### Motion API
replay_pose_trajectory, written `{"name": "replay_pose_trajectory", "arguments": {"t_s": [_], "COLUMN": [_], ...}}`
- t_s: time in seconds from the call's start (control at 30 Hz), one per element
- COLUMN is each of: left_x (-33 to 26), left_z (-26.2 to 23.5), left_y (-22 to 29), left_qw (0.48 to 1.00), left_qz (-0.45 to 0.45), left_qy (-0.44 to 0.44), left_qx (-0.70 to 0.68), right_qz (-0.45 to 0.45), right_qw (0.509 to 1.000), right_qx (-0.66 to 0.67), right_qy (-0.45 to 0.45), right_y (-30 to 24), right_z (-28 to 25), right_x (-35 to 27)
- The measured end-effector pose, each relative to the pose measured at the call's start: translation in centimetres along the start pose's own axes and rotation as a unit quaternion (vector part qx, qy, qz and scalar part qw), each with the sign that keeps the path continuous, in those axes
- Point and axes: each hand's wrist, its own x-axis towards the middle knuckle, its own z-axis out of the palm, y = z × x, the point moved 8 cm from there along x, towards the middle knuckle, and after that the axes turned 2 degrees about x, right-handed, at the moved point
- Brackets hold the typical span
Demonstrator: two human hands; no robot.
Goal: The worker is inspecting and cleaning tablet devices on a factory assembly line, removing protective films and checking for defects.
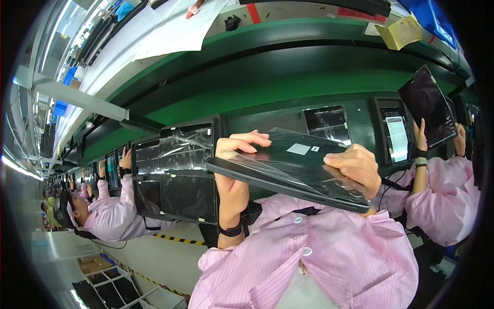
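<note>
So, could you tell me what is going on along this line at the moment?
A person in a pink striped smock holds a dark tablet wrapped in clear film, the left hand gripping one end and the right hand the other. It is lifted in front of a green conveyor line. Beside them, a co-worker's hand raises another tablet.

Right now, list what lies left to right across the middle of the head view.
Co-worker in pink coat → stack of dark wrapped tablets → left hand → film-wrapped tablet → right hand → another co-worker's raised tablet.
</note>
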Motion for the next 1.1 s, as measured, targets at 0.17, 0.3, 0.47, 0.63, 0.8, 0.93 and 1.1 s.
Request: {"name": "replay_pose_trajectory", "arguments": {"t_s": [0.17, 0.3, 0.47, 0.63, 0.8, 0.93, 1.1], "left_x": [-0.4, -0.7, -1.6, -1.9, -2.3, -2.5, -2.6], "left_z": [-0.5, -0.7, -1.3, -1.2, -1.1, -1.5, -1.7], "left_y": [0.0, -0.6, 0.0, 1.7, 1.8, 1.8, 1.6], "left_qw": [0.999, 0.995, 0.982, 0.966, 0.961, 0.958, 0.959], "left_qz": [0.016, 0.035, 0.064, 0.121, 0.122, 0.120, 0.100], "left_qy": [0.044, 0.092, 0.170, 0.172, 0.173, 0.177, 0.178], "left_qx": [0.026, 0.003, 0.049, 0.151, 0.178, 0.193, 0.198], "right_qz": [0.040, 0.075, 0.303, 0.406, 0.431, 0.433, 0.435], "right_qw": [0.999, 0.994, 0.916, 0.862, 0.834, 0.827, 0.821], "right_qx": [0.035, 0.067, 0.206, 0.267, 0.306, 0.325, 0.337], "right_qy": [0.005, 0.050, 0.163, 0.147, 0.159, 0.151, 0.153], "right_y": [0.7, 1.2, 2.4, 4.4, 5.1, 5.0, 5.2], "right_z": [0.6, 0.9, 2.5, 3.0, 3.4, 3.9, 3.8], "right_x": [-0.1, -0.6, -0.8, -0.9, -1.3, -1.5, -1.4]}}
